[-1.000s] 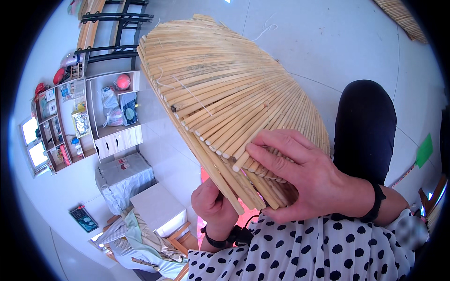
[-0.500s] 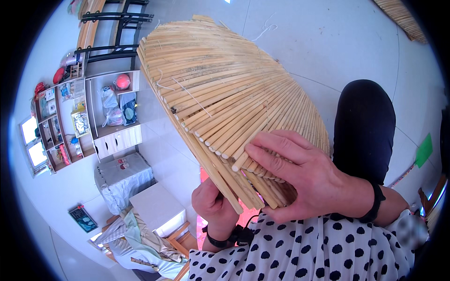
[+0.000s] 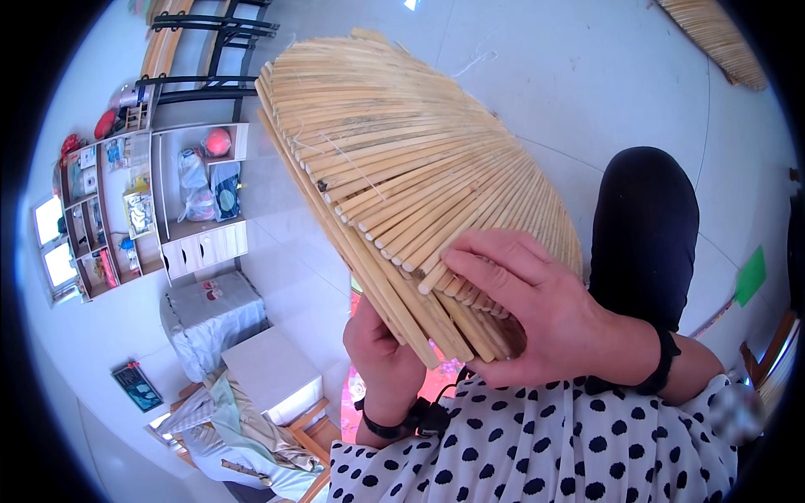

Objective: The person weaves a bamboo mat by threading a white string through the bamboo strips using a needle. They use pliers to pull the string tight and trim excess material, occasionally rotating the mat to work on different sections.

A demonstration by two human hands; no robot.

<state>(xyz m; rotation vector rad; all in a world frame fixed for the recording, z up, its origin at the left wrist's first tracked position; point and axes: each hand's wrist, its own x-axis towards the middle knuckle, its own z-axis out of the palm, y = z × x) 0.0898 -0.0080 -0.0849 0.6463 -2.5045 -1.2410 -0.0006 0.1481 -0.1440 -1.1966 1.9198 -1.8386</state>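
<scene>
A large mat of straw-coloured reed stalks (image 3: 428, 159), laid side by side and bound with thin white thread, fans out in a curve before me. Its near end folds over, so that a second layer of stalks (image 3: 419, 310) shows underneath. My right hand (image 3: 537, 310) clamps this near end, fingers on top and thumb below. At the lower left edge, my left hand (image 3: 377, 348) is curled against the under layer; the stalks hide its fingertips. Loose thread ends (image 3: 352, 159) lie across the mat's left part.
My dark-trousered knee (image 3: 646, 235) rises right of the mat. Another reed piece (image 3: 717, 38) lies on the tiled floor at the far right, with a green flag-like piece (image 3: 750, 277) nearer. Shelves (image 3: 201, 180), a covered box (image 3: 214, 318) and a cloth-strewn chair (image 3: 243, 436) stand left.
The mat has tilted slightly, its far left edge shifting a little right and its near end rising. Both hands keep their places on it, the left moving up slightly.
</scene>
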